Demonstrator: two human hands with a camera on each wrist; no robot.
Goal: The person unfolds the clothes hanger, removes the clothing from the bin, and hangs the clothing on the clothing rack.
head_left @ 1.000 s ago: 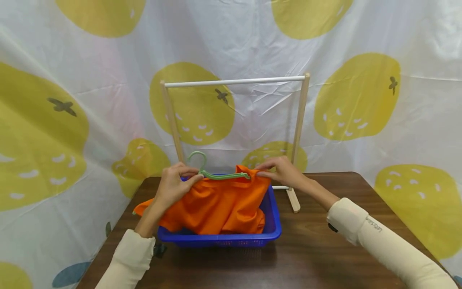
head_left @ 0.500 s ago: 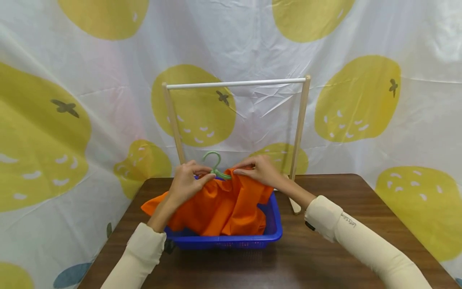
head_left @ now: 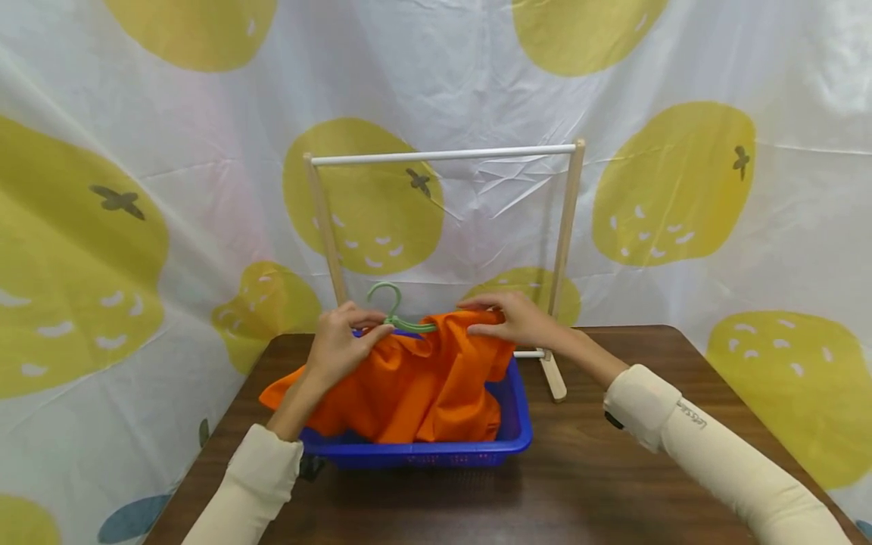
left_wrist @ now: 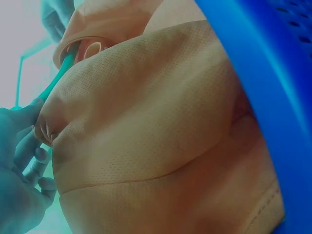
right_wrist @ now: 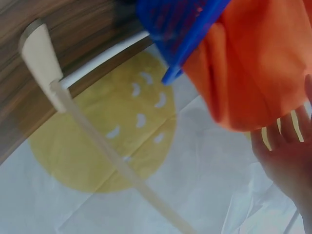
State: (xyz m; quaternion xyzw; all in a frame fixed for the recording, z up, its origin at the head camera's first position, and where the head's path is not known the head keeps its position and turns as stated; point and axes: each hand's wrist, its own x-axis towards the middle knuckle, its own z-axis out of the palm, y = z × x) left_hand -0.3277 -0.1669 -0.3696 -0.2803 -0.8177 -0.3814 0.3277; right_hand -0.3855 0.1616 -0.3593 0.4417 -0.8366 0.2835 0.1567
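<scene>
An orange shirt [head_left: 422, 393] lies bunched in the blue plastic basket [head_left: 429, 449], part of it hanging over the left side. My left hand [head_left: 338, 342] pinches a green clothes hanger [head_left: 417, 327] just below its hook, beside the shirt's neckline. In the left wrist view, the hanger [left_wrist: 59, 77] runs into the neck opening of the cloth, so its far end is hidden inside. My right hand [head_left: 521, 322] is at the shirt's right shoulder, thumb and fingers spread apart. In the right wrist view, its straight fingers [right_wrist: 288, 127] reach along the fabric's edge.
Behind the basket stands a small wooden garment rack with a white top bar [head_left: 446, 155]; its right foot [head_left: 554, 378] rests on the brown wooden table [head_left: 633, 446]. A white curtain with yellow fruit prints [head_left: 671, 185] hangs close behind and beside the table.
The right hand has drawn the shirt's shoulder leftward over the hanger's right end, then moved back right, its pinch loosened. The left hand and hanger have shifted slightly right, then partly back.
</scene>
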